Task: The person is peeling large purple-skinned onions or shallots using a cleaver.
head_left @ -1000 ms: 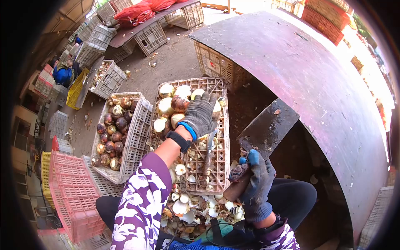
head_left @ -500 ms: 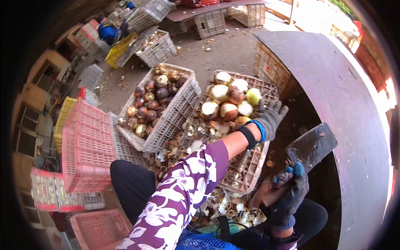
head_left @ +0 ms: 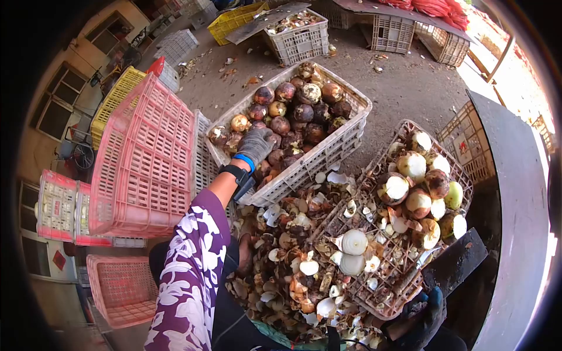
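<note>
My left hand (head_left: 256,145), in a grey glove, reaches into a white crate (head_left: 293,182) of brown and purple-skinned onions (head_left: 280,124). Its fingers curl down among them, and I cannot see whether they grip one. At the lower right, my dark-gloved right hand (head_left: 426,319) is closed on a cleaver, whose handle is hidden. The broad dark blade (head_left: 456,264) points up and right. Beside it, an upturned crate (head_left: 383,292) bears several partly trimmed onions (head_left: 411,165), with white flesh showing. A pale cut onion (head_left: 353,242) lies nearer me.
Onion peelings (head_left: 281,234) cover the ground between the crates. Pink crates (head_left: 146,158) stand at the left. A dark board (head_left: 515,175) edges the right side. Farther back are a crate of scraps (head_left: 298,41) and a yellow crate (head_left: 234,22).
My left hand has moved from the trimmed onions on the right to the crate of unpeeled ones. My right hand still holds the cleaver, and the view has turned left.
</note>
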### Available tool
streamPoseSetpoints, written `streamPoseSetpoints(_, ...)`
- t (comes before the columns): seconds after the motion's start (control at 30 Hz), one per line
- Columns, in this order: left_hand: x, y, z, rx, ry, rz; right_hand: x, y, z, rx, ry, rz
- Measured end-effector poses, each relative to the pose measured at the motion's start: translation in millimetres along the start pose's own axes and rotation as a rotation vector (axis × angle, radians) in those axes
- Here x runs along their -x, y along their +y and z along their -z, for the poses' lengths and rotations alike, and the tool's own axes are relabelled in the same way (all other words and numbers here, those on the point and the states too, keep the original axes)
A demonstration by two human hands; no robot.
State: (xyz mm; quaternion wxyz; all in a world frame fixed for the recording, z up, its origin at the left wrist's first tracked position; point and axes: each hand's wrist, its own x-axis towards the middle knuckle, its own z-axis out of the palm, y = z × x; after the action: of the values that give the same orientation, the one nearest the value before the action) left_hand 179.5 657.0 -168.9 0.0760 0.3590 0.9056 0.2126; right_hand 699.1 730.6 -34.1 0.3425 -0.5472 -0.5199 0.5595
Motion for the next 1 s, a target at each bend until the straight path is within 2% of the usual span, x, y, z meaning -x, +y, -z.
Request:
streamPoseSetpoints(0.03,-6,-34,-9,-0.08,-0.04,0.032,2,0,-1,0.252,-0.068,0.074)
streamPoseSetpoints(0.07,-12,-68,-24,-0.122,-0.09,0.079,5,8,-3,0.325,-0.068,0.113)
streamPoseSetpoints(0.17,-15,-90,-46,-0.258,-0.311,0.157,-1,13,-13,0.383,-0.12,0.002)
streamPoseSetpoints(0.2,-15,-92,-53,-0.307,-0.4,0.174,-4,13,-20,0.378,-0.091,-0.094)
streamPoseSetpoints(0.3,-25,-102,-86,-0.57,-0.628,0.064,-11,6,-35,0.433,-0.17,-0.007)
streamPoseSetpoints(0.33,-28,-111,-97,-0.628,-0.66,0.016,-8,18,-34,0.407,-0.103,0.071)
streamPoseSetpoints(0.43,-33,-120,-119,-0.847,-0.742,-0.025,-19,18,-44,0.114,0.003,-0.228)
streamPoseSetpoints(0.53,-26,-110,-106,-0.825,-0.677,-0.046,-26,5,-53,0.17,-0.022,-0.292)
streamPoseSetpoints(0.63,-27,-104,-99,-0.865,-0.695,-0.056,-25,11,-53,-0.019,0.014,-0.343)
streamPoseSetpoints(0.73,-31,-102,-101,-0.905,-0.763,-0.03,-20,16,-47,0.414,-0.118,-0.051)
streamPoseSetpoints(0.83,-36,-91,-95,-0.964,-0.849,-0.004,-20,10,-59,0.524,-0.099,0.171)
streamPoseSetpoints(0.87,-37,-86,-96,-0.982,-0.887,-0.001,-26,6,-63,0.375,-0.105,0.029)
streamPoseSetpoints(0.93,-37,-97,-99,-0.981,-0.797,-0.104,-38,-2,-72,0.098,-0.091,-0.271)
streamPoseSetpoints(0.97,-35,-97,-95,-0.936,-0.719,-0.133,-42,5,-73,0.105,-0.11,-0.282)
streamPoseSetpoints(1.0,-37,-112,-103,-0.854,-0.77,-0.144,-42,11,-71,0.118,-0.114,-0.301)
